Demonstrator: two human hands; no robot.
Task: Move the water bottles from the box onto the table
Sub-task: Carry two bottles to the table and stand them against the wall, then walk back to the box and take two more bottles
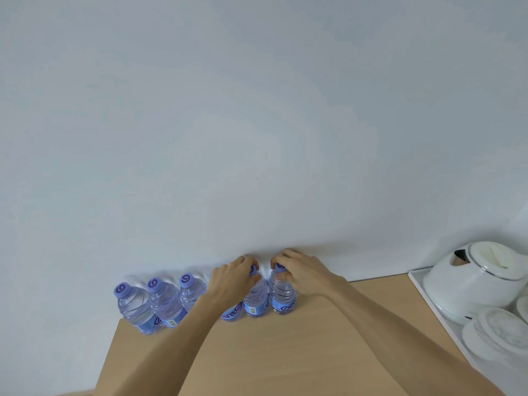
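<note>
Pale wood table (285,352) against a white wall, seen from my head camera. Six clear water bottles stand upright in a row along the table's far edge, close to the wall, each with a purple swirl-marked cap and a blue label. Three stand free at the left: the leftmost bottle (135,310), the second bottle (165,305) and the third bottle (190,292). A fourth bottle (231,314) is mostly hidden behind my left wrist.

My left hand (231,281) has its fingers curled round the cap and neck of the fifth bottle (255,298). My right hand (300,270) pinches the cap of the sixth bottle (283,295) in the same manner. Both of these bottles appear to rest on the table, touching or just beside each other.

I judge the task well advanced: six bottles are on the table, with the last two being set down and not yet let go. No box is in view, so I cannot tell how many bottles remain in it.

At the right, a white tray (423,284) carries a white kettle (474,278) and white lidded cups (494,332).
</note>
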